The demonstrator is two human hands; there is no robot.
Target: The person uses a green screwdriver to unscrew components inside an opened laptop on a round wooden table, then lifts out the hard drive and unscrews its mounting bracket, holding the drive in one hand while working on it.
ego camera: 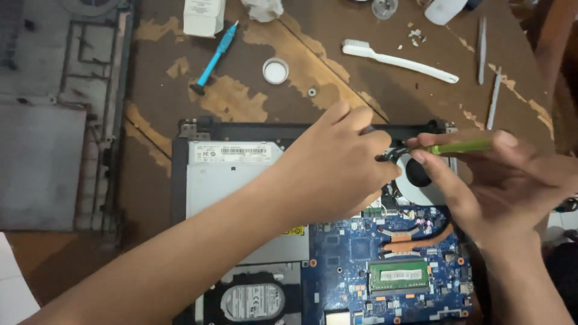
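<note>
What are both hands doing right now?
Left hand: closed, pinching black wires by the fan.
Right hand: closed on a green screwdriver.

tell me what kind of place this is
Probably a home or small-shop electronics repair bench. An opened black laptop with its blue circuit board bare lies on a worn brown wooden table, with a white toothbrush and metal tweezers nearby. The right hand holds a green-handled screwdriver.
</note>
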